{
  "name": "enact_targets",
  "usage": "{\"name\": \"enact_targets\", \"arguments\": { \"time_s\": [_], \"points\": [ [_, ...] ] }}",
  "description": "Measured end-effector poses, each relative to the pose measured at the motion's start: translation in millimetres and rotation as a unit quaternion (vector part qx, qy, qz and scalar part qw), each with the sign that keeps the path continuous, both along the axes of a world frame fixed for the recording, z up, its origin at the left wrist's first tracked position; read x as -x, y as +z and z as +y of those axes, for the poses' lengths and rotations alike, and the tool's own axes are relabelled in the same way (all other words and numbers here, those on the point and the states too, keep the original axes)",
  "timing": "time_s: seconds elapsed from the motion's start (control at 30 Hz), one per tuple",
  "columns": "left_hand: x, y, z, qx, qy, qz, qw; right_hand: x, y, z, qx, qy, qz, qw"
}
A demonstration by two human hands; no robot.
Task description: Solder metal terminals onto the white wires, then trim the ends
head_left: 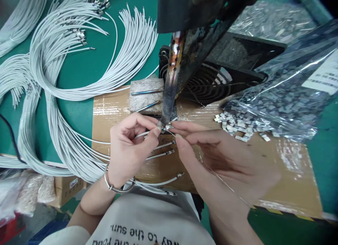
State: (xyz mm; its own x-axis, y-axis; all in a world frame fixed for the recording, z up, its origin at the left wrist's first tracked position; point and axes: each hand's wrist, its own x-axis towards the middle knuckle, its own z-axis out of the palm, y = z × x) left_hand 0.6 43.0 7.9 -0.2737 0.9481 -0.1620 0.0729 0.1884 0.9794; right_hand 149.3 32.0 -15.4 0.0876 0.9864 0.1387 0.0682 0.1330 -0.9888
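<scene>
My left hand [130, 146] is closed in a pinch on a white wire [141, 134], holding its end with a small metal terminal [168, 126] right under the tip of a fixed soldering iron [170, 86]. My right hand [224, 157] pinches a thin strand of solder wire [224, 181] between thumb and forefinger, and its end meets the same spot at the iron's tip. Both hands rest above a taped cardboard sheet [285, 160].
Bundles of white wires [79, 61] curve across the green table to the left, and a few with terminals [169, 152] lie below my hands. A fan [211, 83] stands behind the iron. A plastic bag [290, 97] spills small metal terminals [237, 127]. Two tweezers lie on a sponge block [146, 97].
</scene>
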Motion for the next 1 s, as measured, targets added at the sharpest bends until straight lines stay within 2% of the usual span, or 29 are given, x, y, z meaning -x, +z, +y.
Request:
{"name": "enact_targets", "arguments": {
  "time_s": [0.43, 0.7, 1.0],
  "points": [
    [1.7, -3.4, -1.8, -0.003, -0.008, -0.004, 1.000, 0.1, -1.4, -0.3, 0.003, 0.001, -0.004, 1.000],
    [0.6, 0.1, -1.2, 0.008, -0.006, 0.001, 1.000, -0.8, -1.5, -0.7, 0.003, 0.001, 0.001, 1.000],
    [4.0, -3.8, -2.5, -0.012, -0.016, -0.005, 1.000, -0.6, -0.7, 0.3, 0.001, -0.001, -0.005, 1.000]
  ]
}}
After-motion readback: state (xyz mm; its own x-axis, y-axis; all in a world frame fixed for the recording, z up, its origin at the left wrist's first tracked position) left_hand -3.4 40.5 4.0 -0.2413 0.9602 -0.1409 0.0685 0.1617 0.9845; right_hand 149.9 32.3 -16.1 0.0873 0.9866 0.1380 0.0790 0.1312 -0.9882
